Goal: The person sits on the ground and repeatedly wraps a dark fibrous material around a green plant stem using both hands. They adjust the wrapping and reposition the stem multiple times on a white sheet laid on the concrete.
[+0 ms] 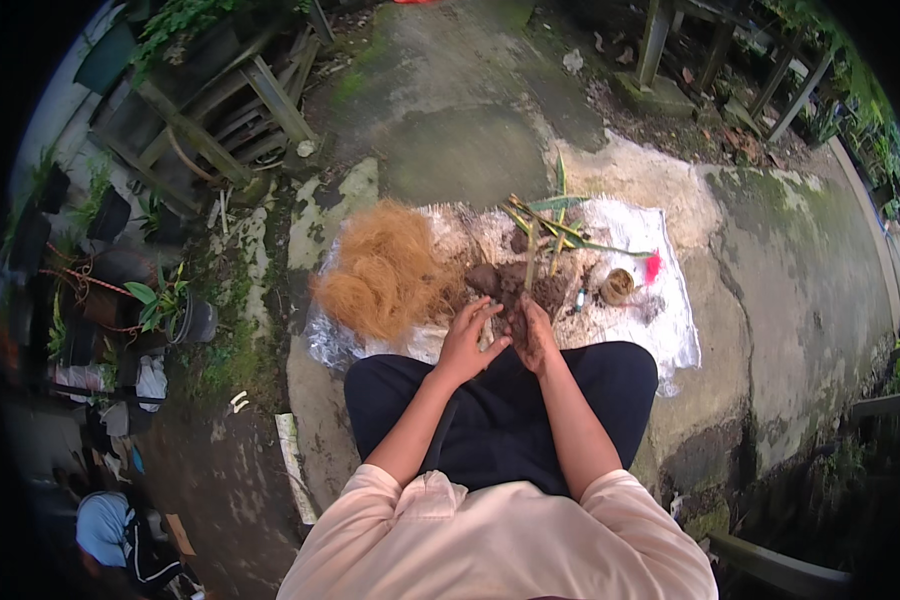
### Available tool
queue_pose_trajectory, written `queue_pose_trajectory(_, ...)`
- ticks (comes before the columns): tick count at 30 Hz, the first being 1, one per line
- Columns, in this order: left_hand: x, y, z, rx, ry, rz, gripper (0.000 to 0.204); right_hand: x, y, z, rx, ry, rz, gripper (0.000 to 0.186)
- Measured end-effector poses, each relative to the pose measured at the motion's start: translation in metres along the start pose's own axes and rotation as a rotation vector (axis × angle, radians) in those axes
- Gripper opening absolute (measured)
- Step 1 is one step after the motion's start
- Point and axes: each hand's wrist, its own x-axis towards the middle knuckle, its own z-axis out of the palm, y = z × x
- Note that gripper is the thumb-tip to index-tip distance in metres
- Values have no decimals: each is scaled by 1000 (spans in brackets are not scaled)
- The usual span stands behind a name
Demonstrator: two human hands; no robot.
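Note:
My left hand (467, 340) is open, its fingers apart beside a dark clump of wet soil (516, 322). My right hand (536, 340), smeared with soil, is closed round that clump. A pale green leaf strip (530, 258) stands up just above the right hand; whether its base is in the clump I cannot tell. Beyond the hands lies a heap of dark soil (550, 288). A big tangle of brown coconut fibre (385, 275) rests to the left. Long green leaves with yellow edges (560, 228) lie at the far side of the white sheet (675, 335).
On the sheet's right are a small round container (618, 287), a bright pink-red item (653, 268) and a small white-and-blue object (579, 299). Potted plants (192, 320) and wooden framing (220, 125) line the left. Another person (108, 530) is at the lower left.

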Motion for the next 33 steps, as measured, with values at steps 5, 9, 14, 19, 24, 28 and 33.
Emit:
queue_pose_trajectory(5,2,-14,5,59,-32,19,56,7,3,-2,119,-50,91,46)
queue_pose_trajectory(9,8,-22,8,70,-13,51,57,18,9,-7,66,45,104,49)
queue_pose_trajectory(14,15,-31,14,129,45,128,57,30,15,-9,13,131,139,48)
queue_pose_trajectory(19,18,-36,19,174,36,73,53,44,25,-11,-32,138,152,49)
queue_pose_trajectory(24,27,-45,23,89,-3,-61,67,57,32,-18,85,148,176,54)
queue_pose_trajectory(28,36,-46,20,-9,-81,-173,75,67,36,-28,210,69,173,56)
queue_pose_trajectory(33,38,-53,19,-230,-121,-270,70,72,38,-28,100,146,155,55)
